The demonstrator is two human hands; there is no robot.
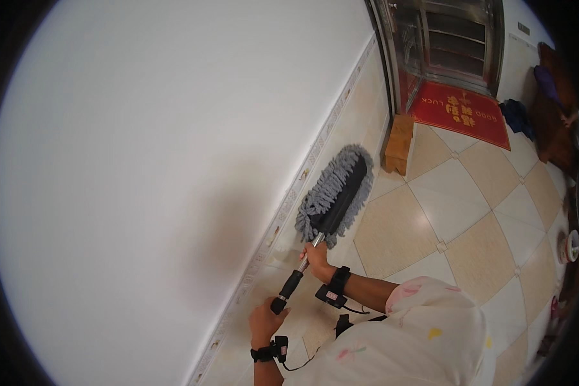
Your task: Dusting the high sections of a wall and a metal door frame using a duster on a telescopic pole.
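A duster with a grey microfibre head (335,193) and a black backing is held up in front of the wall's tiled lower part. My right hand (317,260) is closed around its metal pole (304,264), just below the head. Farther down, my left hand (265,321) grips the black end of the handle (280,305). Between the two hands a black foam grip shows on the pole. The head points towards the doorway; whether its fibres touch the tiles I cannot tell.
A white wall (125,144) with a decorative tile border (275,231) runs along the left. A wooden block (398,144) stands by the metal door frame. Beyond lies a red doormat (463,113). Dark wooden furniture (550,125) and a round tub (572,246) are at the right.
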